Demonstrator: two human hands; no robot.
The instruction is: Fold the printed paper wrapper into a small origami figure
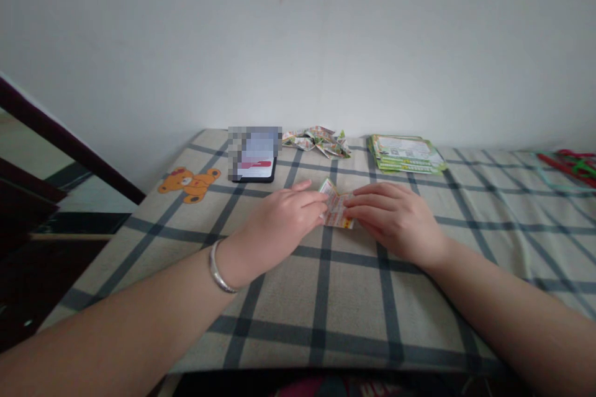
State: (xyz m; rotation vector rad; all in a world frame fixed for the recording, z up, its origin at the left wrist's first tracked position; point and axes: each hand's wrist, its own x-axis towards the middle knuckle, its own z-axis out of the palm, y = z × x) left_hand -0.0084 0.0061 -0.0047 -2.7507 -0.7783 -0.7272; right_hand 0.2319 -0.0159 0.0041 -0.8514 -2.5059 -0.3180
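Note:
A small printed paper [336,209], partly folded with a raised pointed corner, lies on the checked tablecloth between my hands. My left hand [284,217], with a silver bangle at the wrist, has its fingertips on the paper's left side. From the right, my right hand [398,220] holds the other side, fingers together over its edge. Both thumbs are partly or wholly hidden. Behind my hands lies a cluster of folded paper pieces [319,141], made of similar printed paper. A stack of green-edged printed sheets [405,154] sits to their right.
A phone [256,167] with a lit, partly blurred screen lies at the back left. Near it is an orange bear figure [189,185] on the checked tablecloth [279,335]. Red and green items [575,167] are at the far right. A white wall [298,37] rises behind the table.

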